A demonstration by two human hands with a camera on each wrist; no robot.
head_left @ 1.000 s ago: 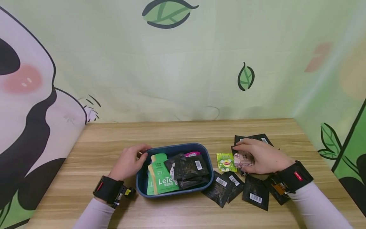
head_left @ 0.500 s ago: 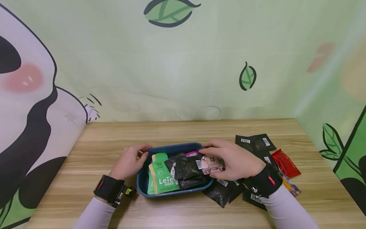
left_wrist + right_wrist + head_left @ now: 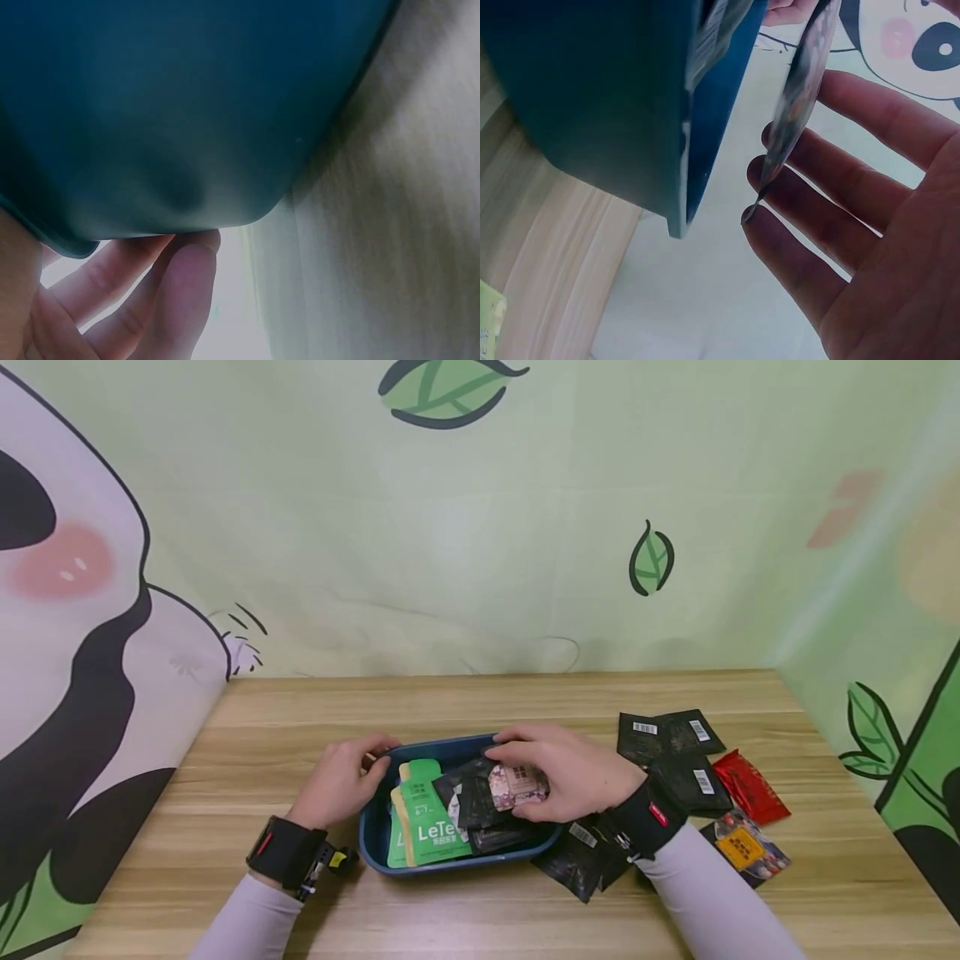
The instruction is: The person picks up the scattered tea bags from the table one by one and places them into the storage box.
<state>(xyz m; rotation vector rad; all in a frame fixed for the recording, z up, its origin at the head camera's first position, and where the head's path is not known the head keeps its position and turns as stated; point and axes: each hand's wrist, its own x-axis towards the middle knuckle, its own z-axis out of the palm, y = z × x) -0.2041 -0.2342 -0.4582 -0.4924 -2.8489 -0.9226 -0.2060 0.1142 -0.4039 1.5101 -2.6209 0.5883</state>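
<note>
A blue plastic bin (image 3: 461,745) stands on the table with green LeTe packets (image 3: 431,822) at its left and black sachets (image 3: 480,803) at its right. My left hand (image 3: 337,781) grips the bin's far left corner, fingers bent against the outer wall (image 3: 172,112). Over the right half of the bin, my right hand (image 3: 573,772) holds a pink floral sachet (image 3: 516,787) between thumb and fingers. The right wrist view shows this sachet edge-on against the fingers (image 3: 802,262), above the rim. The bin's right end is partly hidden by that hand.
Several black sachets (image 3: 660,735) lie right of the bin, more near its front right corner (image 3: 573,864). A red packet (image 3: 750,787) and a colourful one with an orange label (image 3: 742,847) lie farther right. A yellow-green sachet (image 3: 489,319) shows on the table.
My right hand has carried the pink floral sachet leftward from the table pile to over the bin, uncovering the red and orange-labelled packets. My left hand has stayed at the rim.
</note>
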